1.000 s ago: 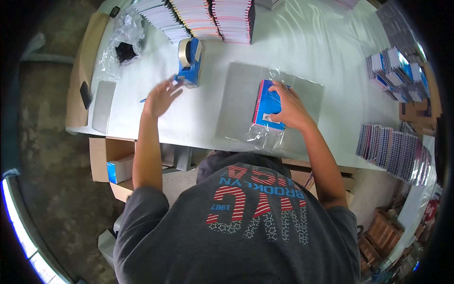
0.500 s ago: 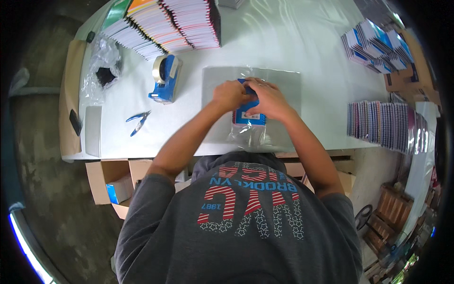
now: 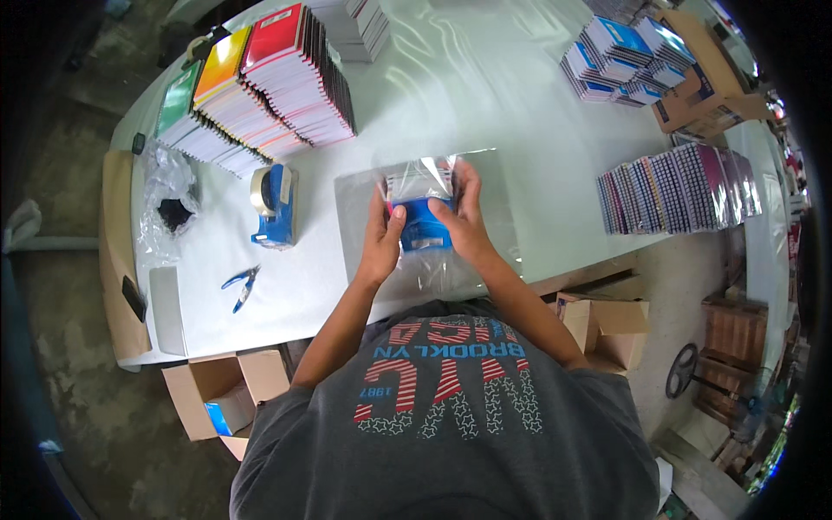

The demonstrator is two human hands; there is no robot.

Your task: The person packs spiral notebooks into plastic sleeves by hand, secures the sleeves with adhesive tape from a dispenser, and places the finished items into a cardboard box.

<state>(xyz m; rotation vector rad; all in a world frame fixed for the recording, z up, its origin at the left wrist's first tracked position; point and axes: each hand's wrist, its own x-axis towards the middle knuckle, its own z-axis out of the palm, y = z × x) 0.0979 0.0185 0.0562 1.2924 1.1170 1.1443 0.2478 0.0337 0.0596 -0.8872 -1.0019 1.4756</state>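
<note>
Both hands closed on blue booklet pack (image 3: 422,227) | left hand (image 3: 382,243) on its left edge, right hand (image 3: 464,227) on right edge and top | pack inside clear plastic bag (image 3: 422,178), mouth pointing away from body | long axis near-far, centred on grey mat (image 3: 503,208)

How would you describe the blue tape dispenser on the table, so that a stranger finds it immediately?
Start at the white table and find the colourful row of notebooks at its far left. Just in front of that row stands the tape dispenser, left of the left hand. It alone is blue with a pale tape roll; the small pliers nearby lie flat.
</note>
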